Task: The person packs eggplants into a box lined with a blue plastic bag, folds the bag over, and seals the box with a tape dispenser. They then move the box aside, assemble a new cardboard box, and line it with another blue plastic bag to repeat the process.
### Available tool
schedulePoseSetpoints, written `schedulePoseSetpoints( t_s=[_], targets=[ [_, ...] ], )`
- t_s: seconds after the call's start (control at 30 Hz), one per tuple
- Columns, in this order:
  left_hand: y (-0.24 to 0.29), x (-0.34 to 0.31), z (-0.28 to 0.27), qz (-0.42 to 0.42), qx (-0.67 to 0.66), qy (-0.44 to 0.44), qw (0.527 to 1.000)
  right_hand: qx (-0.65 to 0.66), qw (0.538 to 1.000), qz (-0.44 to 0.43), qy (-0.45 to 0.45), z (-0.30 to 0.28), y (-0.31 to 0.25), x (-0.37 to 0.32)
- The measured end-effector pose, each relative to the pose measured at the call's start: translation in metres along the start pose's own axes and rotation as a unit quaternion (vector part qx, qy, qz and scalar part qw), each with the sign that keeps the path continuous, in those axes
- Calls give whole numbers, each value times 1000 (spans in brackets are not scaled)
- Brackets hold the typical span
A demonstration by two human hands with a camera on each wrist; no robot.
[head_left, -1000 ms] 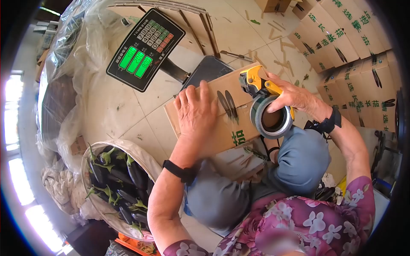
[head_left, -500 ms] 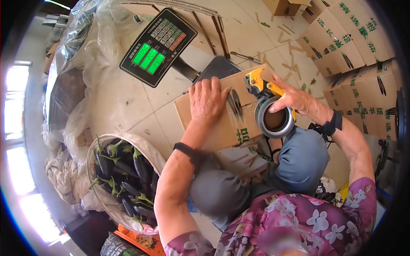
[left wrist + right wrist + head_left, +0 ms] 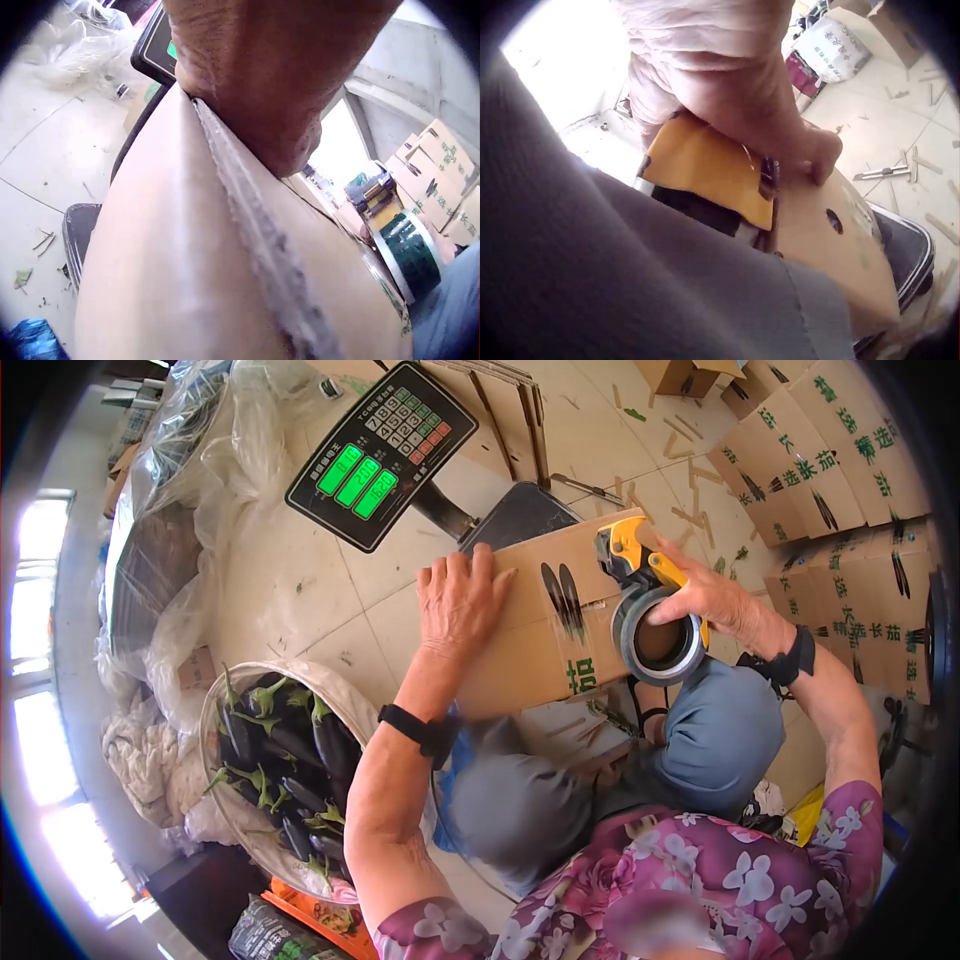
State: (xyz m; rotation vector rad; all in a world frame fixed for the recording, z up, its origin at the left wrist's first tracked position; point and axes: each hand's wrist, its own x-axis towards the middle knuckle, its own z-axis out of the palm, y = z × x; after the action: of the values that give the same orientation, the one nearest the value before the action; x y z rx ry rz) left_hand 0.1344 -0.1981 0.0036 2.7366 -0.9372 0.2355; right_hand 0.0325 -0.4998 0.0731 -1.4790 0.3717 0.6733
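A closed cardboard box (image 3: 535,635) with printed dark eggplants and green lettering lies at an angle before the person's knees, over the black platform (image 3: 520,510) of a scale. On its left end rests my left hand (image 3: 460,600), the fingertips right at the far edge. The left wrist view shows a flap seam (image 3: 251,210) running along the box just below that hand. My right hand (image 3: 710,600) grips a yellow-and-black tape dispenser (image 3: 630,550) by its handle at the box's right end. Its large tape roll (image 3: 658,637) hangs toward the right knee.
The scale's lit display (image 3: 380,455) stands beyond the box, beside leaning flat cardboard (image 3: 490,420). A lined basket of eggplants (image 3: 290,745) stands at left. Printed boxes (image 3: 850,610) are stacked at right. A box cutter (image 3: 885,172) and cardboard strips lie on the floor.
My left hand has slid left along the box to its end. The right hand still holds the tape dispenser at the right end. The scale's digits differ.
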Motion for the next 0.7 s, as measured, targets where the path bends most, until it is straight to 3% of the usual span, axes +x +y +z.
schedulePoseSetpoints(
  t_s=[0.07,0.13,0.23,0.3,0.33,0.37,0.43,0.5,0.57,0.6,0.67,0.7],
  targets=[
    [0,1,3,-18,-1,-24,1000,16,999,-42,2,8,-1,-1],
    [-6,2,1,-35,-1,-43,998,27,999,-21,-5,8,-9,0],
    [-23,1,7,-18,-93,32,995,57,998,-12,9,-6,-3,-5],
    [-36,-8,14,-228,-244,173,927,32,999,-13,12,-13,-5,-12],
    [-37,-18,14,-296,-310,98,898,25,999,-38,26,-13,-12,-21],
    [-34,-23,17,-296,-313,99,897,22,999,-37,28,-11,-18,-30],
    [-28,-27,19,-338,-472,124,805,-80,987,-95,105,-6,-28,-40],
    [-31,-26,21,-340,-473,158,797,-155,976,-116,98,-8,-35,-45],
    [-25,-21,-1,-247,-316,183,898,-251,948,-161,108,13,-54,-56],
    [-13,-19,-20,-245,-324,188,894,-269,944,-169,91,23,-59,-54],
    [12,-20,-65,-195,-508,114,831,-406,884,-211,95,41,-67,-48],
    [16,-25,-77,-198,-509,121,829,-445,858,-239,91,49,-67,-42]
  ],
)
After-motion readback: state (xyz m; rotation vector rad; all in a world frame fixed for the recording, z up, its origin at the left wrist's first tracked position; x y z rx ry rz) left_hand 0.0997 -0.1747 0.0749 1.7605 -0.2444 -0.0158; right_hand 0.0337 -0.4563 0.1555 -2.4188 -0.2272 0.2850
